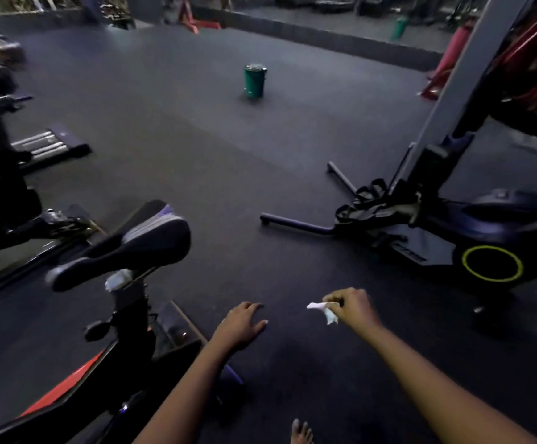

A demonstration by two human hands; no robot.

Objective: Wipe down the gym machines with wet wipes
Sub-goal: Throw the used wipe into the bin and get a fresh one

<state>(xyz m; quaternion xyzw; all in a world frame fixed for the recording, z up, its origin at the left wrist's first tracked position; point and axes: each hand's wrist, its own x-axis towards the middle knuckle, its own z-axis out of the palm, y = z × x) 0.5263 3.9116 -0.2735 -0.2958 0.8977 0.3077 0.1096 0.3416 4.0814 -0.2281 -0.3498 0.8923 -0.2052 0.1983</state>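
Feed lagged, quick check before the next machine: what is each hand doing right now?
Left hand: open, holding nothing.
Right hand: closed, pinching a crumpled white wipe.

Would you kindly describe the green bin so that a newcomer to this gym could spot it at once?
Start from the dark floor between the bike saddle on the left and the machine with the yellow ring on the right. Farther out, in the open middle, stands the green bin. It alone is an upright green tub with a lid, with nothing beside it.
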